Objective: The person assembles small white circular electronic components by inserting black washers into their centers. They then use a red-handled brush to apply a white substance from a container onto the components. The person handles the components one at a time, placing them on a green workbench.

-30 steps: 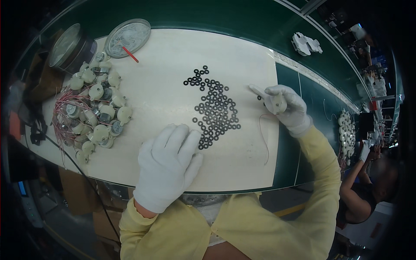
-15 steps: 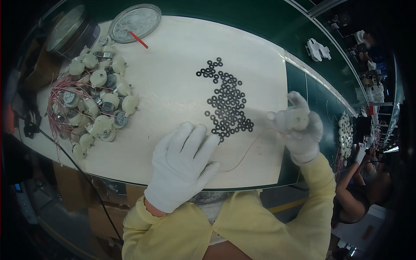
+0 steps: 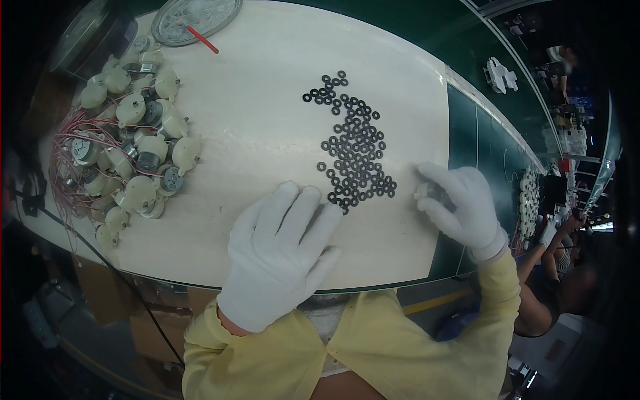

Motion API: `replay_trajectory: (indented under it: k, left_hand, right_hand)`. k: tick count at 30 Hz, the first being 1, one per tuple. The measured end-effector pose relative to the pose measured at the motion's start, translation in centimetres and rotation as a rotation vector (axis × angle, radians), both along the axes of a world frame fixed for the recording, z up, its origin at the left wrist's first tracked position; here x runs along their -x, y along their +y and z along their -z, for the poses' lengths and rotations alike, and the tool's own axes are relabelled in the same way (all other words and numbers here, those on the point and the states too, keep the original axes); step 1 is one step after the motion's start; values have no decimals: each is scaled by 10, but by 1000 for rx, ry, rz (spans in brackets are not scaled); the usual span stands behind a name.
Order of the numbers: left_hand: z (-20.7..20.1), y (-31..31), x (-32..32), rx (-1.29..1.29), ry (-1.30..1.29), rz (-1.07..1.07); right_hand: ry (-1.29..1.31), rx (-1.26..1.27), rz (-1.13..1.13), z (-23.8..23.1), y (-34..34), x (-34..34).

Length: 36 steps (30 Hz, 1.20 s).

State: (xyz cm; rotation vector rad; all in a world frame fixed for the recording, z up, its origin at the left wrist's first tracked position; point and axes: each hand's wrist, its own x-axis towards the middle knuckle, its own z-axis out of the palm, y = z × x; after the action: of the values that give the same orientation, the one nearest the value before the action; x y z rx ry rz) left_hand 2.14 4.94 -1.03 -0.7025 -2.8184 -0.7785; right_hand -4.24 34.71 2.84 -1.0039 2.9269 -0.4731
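My left hand [image 3: 277,250], in a white glove, lies palm down near the front edge of the white tabletop, fingers spread and holding nothing. Its fingertips are close to the lower end of a loose patch of small black rings [image 3: 357,157]. To the right of the rings, my right hand [image 3: 460,203], gloved too, curls its index finger and thumb around a small pale motor [image 3: 421,192]. Most of that piece is hidden by the fingers, and its wire cannot be made out.
Cream-and-grey motors with red wires [image 3: 140,140] are heaped at the left. Behind them stand a round tin [image 3: 93,43] and a round metal lid [image 3: 193,23] with a red stick [image 3: 203,40]. At far right, a co-worker's arm [image 3: 533,267] shows beside more pale parts [image 3: 529,207].
My right hand has turned over and come down toward the table; the motor's pale face and red wire no longer show. My left hand stays beside the rings. The whole view has shifted slightly.
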Motion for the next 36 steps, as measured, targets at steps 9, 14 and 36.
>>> replay_trajectory:
  k: [9, 14, 36]
  left_hand:
    - [3, -2, 1, -31, -16, -2]
    - [3, -2, 1, -37, -9, -4]
    - [6, -3, 3, -78, 3, -3]
  right_hand:
    - [-366, 242, 159, -1, -12, 2]
    - [-527, 471, 314, 12, -16, -1]
    - [154, -309, -363, -19, -37, 38]
